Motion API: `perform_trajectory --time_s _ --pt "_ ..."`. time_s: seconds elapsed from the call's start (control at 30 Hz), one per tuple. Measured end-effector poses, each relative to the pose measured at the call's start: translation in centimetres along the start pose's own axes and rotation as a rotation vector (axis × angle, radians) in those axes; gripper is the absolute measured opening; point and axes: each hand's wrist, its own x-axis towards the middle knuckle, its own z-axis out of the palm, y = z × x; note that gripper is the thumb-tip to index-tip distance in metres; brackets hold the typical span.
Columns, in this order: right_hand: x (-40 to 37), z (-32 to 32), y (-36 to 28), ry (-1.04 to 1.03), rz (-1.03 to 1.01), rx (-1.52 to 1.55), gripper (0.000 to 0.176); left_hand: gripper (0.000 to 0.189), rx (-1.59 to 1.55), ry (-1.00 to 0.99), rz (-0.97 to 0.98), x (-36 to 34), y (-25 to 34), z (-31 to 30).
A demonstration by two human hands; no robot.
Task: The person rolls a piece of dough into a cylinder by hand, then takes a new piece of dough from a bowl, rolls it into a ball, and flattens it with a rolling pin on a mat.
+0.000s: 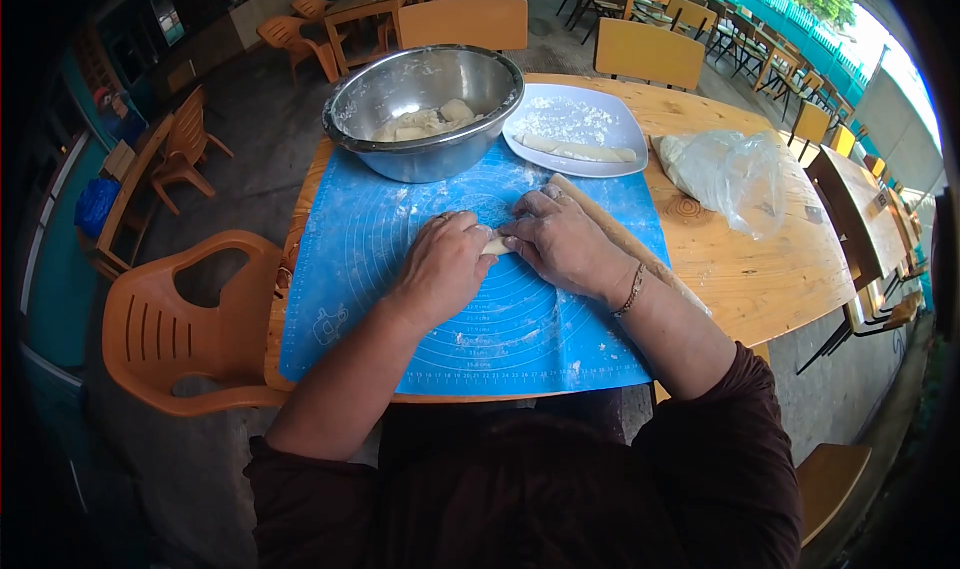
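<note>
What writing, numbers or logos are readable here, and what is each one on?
Nothing reads clearly.
Mat, near edge: a row of ruler numbers, too small to read.
Mat, along the rings: tiny labels, blurred.
Mat, near left corner: a white outline drawing, no legible words.
Bowl, plate, bag, dough: no text seen.

Steel bowl (430,161), white plate (626,119), plastic bag (735,174) holding perhaps flour, orange chair (170,329).
</note>
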Motion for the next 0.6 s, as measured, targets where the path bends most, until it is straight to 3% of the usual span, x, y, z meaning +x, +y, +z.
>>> perform_trajectory --time_s 0.1,0.23,0.33,0.37,0.53,0.6 --pt "-0.2 -0.3 -1.4 0.136 -0.023 -0.064 0.018 0.014 0.038 -0.067 0.012 0.0 -0.4 -0.2" --pt "-0.8 0.0 -3.0 -0.058 0.046 -0.029 0.036 0.017 0.086 -0.070 0.005 -0.3 -0.4 0.3" --pt "-1.3 0.5 -3.8 -0.121 0.065 -0.101 0.051 0.031 0.263 -0.023 0.029 -0.6 -0.7 1.5" --pt "-1.4 0.5 -4.0 -0.148 0.085 -0.136 0.057 0.039 0.258 -0.092 -0.046 -0.6 -0.4 1.5" --pt "-0.1 1.2 -1.7 -0.157 0.093 -0.074 0.057 0.054 0.288 -0.207 -0.169 -0.3 -0.1 1.5" --pt "0.0 1.0 -1.1 -0.104 0.077 -0.051 0.055 0.057 0.330 -0.057 -0.128 -0.2 -0.3 1.7"
